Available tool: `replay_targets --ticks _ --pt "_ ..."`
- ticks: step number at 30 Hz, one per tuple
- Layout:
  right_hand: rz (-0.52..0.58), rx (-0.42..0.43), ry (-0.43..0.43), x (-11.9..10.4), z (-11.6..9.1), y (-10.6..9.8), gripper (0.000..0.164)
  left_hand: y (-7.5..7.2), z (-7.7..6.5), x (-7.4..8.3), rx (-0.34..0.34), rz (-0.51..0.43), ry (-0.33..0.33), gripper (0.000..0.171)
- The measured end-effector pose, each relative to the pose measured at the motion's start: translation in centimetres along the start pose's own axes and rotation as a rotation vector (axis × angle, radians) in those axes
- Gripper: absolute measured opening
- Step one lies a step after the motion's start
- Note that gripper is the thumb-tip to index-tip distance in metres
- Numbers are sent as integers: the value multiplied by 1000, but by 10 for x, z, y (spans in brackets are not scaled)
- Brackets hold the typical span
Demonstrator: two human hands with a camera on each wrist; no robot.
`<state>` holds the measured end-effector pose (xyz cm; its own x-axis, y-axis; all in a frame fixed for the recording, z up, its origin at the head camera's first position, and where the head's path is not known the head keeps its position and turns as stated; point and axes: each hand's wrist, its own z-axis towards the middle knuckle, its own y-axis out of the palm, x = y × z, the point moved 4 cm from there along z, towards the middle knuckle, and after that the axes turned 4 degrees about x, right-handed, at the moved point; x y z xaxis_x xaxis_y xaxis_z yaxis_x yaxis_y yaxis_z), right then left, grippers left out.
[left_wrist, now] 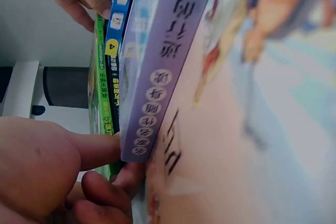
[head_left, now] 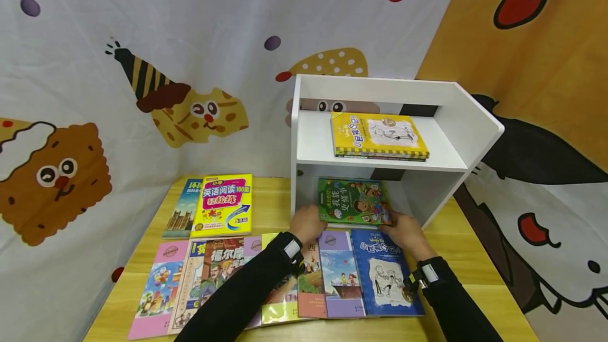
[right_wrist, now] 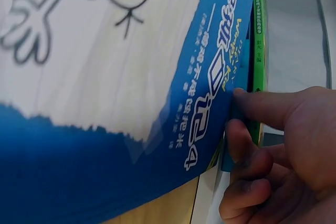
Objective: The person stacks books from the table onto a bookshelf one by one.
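A green illustrated book lies cover up on the lower shelf of a small white shelf unit. My left hand grips its left end, and my right hand holds its right end. In the left wrist view, the green spine shows beyond a blue spine and a purple one, with the left thumb and curled fingers at the near end. In the right wrist view, the right thumb and fingers are bent at the green book's edge, partly hidden behind the blue comic-diary book.
Yellow books lie stacked on the upper shelf. Several overlapping books, including a purple one, line the table's front. At the back left, a yellow workbook overlaps a blue-green book. A printed curtain hangs behind.
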<state>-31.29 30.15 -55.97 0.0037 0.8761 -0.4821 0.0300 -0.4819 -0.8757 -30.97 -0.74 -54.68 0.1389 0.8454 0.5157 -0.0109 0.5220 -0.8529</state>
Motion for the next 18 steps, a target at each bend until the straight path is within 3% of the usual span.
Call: replay_targets --ticks 10,18 --pt "11 -14 7 2 0 0 81 1 4 2 19 2 11 20" --pt "-2 22 -11 3 1 0 78 0 2 5 41 19 4 24"
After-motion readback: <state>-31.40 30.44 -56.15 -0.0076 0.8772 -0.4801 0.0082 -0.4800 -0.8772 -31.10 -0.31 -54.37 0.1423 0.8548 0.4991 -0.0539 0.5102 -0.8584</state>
